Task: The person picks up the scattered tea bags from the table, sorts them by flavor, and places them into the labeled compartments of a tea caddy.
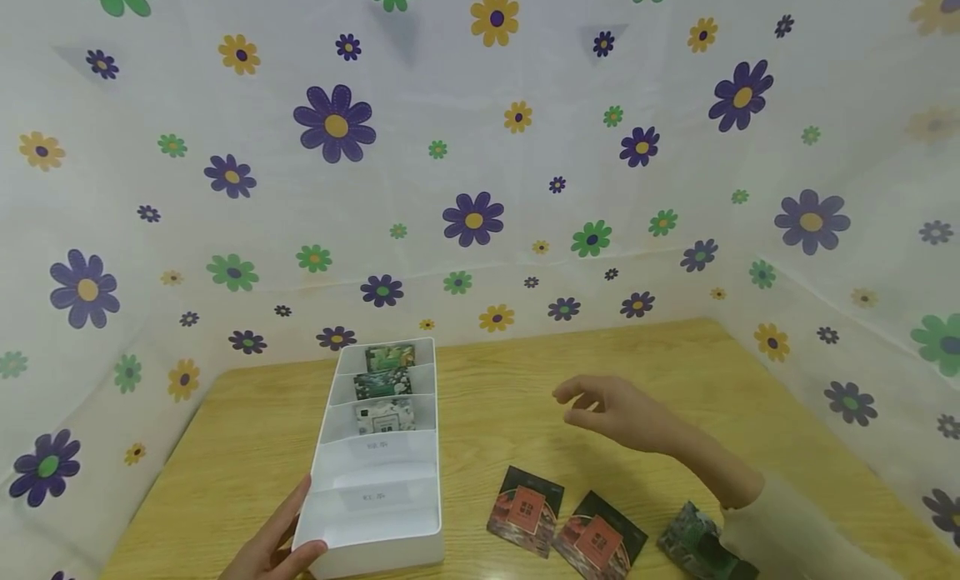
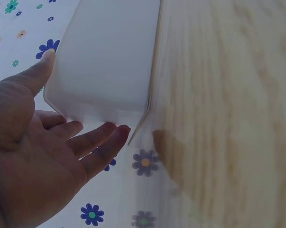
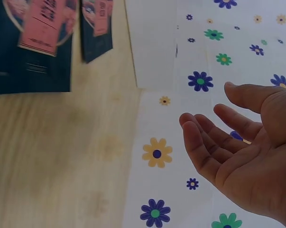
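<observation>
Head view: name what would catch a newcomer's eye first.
The flowered sheet, purple, yellow and green, likely draws the eye first, rising behind and beside the table. Next comes the white tray at centre-left, with packets in its far part and the left hand at its near corner. Two dark packets marked with red lie to its right.

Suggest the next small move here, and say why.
Probably lower the right hand to the nearer-to-box red-and-black packet and pinch it. That hand hovers with nothing in it, the left hand grips a near corner of the white box, and the three far compartments show packets while the two near ones show none.
</observation>
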### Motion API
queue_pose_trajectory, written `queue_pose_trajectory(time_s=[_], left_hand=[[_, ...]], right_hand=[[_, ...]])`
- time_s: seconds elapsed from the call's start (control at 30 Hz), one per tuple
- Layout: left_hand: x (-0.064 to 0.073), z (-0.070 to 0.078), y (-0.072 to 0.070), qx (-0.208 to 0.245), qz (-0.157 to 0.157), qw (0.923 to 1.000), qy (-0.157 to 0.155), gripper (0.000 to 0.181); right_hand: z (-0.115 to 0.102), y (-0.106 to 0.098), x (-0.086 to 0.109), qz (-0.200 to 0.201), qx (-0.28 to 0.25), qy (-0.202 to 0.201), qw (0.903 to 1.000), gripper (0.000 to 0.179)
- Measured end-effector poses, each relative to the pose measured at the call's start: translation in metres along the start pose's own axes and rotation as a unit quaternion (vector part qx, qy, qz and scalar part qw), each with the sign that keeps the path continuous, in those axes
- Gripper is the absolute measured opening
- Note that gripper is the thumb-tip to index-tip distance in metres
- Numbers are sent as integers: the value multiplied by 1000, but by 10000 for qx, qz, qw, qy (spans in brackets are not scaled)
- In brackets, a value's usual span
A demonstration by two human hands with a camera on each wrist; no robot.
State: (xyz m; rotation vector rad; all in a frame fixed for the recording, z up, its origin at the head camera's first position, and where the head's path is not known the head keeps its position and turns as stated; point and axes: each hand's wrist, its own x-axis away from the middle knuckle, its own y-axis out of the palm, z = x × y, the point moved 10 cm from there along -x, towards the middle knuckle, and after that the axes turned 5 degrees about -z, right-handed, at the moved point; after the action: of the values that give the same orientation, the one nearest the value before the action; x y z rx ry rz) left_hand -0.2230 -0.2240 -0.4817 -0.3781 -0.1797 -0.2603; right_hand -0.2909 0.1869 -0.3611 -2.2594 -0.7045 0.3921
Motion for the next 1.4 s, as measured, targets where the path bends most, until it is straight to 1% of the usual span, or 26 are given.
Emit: queue_pose_trajectory(time_s=[0.1, 0.23, 0.37, 0.47, 0.53, 0.7, 0.87, 0.97, 1.07, 1.17, 1.27, 1.4], left_hand=[[1, 0, 0, 46, -19, 10000, -44, 92], [2, 2, 1, -7, 17, 10000, -63, 92], [2, 4, 1, -127, 12, 9999, -114, 92], [1, 3, 1, -223, -25, 9996, -180, 93], [1, 3, 1, -240, -29, 9995, -184, 93], [2, 5, 0, -252, 22, 9996, -95, 91], [2, 7, 0, -237, 60, 9997, 2, 90], [2, 6, 0, -250, 67, 9997, -11, 91], [1, 5, 0, -271, 71, 9996, -46, 92], [2, 4, -1, -230, 67, 9997, -49, 92], [1, 4, -1, -246, 45, 9997, -48, 92], [0, 3, -1, -210, 23, 9998, -72, 93]], right_hand=[[1, 12, 6, -182, -84, -83, 9998, 33], [0, 33, 5, -453, -179, -279, 9984, 35], [3, 56, 0, -821, -348, -191, 9958, 38], [3, 70, -5, -1090, -321, -156, 9934, 40], [1, 78, -9, -1246, -173, -206, 9918, 40], [-6, 97, -16, -1587, 424, -378, 9857, 43], [-8, 115, -17, -1956, 965, -579, 9742, 48], [-9, 123, -16, -2094, 1256, -759, 9668, 49], [-10, 126, -15, -2100, 1470, -861, 9627, 48], [-9, 126, -17, -1952, 1598, -784, 9645, 46], [-6, 123, -21, -1679, 1782, -677, 9672, 40], [-4, 118, -26, -1269, 2131, -624, 9667, 39]])
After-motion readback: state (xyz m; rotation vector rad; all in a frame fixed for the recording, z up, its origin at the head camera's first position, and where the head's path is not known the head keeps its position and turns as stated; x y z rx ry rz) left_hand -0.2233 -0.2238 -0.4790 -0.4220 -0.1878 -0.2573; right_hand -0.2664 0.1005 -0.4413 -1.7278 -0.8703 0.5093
